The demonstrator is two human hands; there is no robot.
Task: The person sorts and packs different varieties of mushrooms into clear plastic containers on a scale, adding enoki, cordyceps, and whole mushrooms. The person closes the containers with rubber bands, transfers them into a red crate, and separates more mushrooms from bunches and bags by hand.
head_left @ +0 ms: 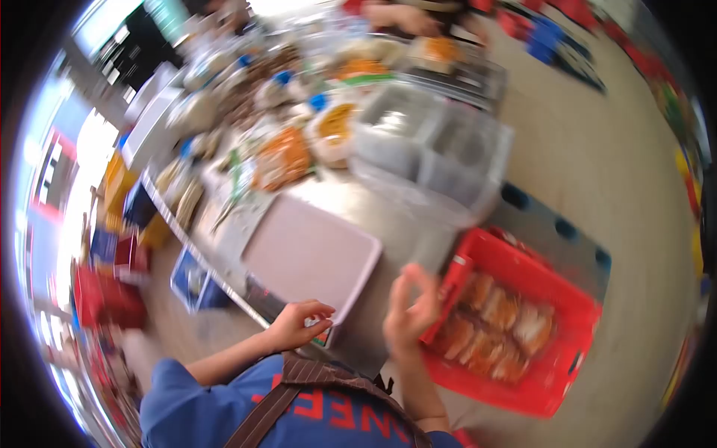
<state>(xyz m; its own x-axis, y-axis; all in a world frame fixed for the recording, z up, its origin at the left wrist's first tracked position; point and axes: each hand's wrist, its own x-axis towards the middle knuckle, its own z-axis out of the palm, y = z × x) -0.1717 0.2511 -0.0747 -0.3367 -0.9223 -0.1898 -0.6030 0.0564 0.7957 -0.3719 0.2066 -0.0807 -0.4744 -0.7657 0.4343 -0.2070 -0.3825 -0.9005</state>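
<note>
My left hand (302, 325) is at the near edge of a flat pale lavender tray-like top (310, 254), possibly a weighing scale. Its fingers are half bent, with a gap to the thumb and nothing between them. My right hand (411, 310) is raised between that flat top and a red crate (549, 403). It is blurred, but its fingers look apart and hold nothing. Several packs of orange-and-white food (497, 313) lie in the crate.
Clear plastic tubs (433, 142) stand on the metal table (358, 201). Beyond are a bag of shredded orange food (284, 157), a bowl of yellow food (336, 123) and several tied bags. Another person's hand (407, 16) is at the far side. A blue bin (198, 280) stands lower left.
</note>
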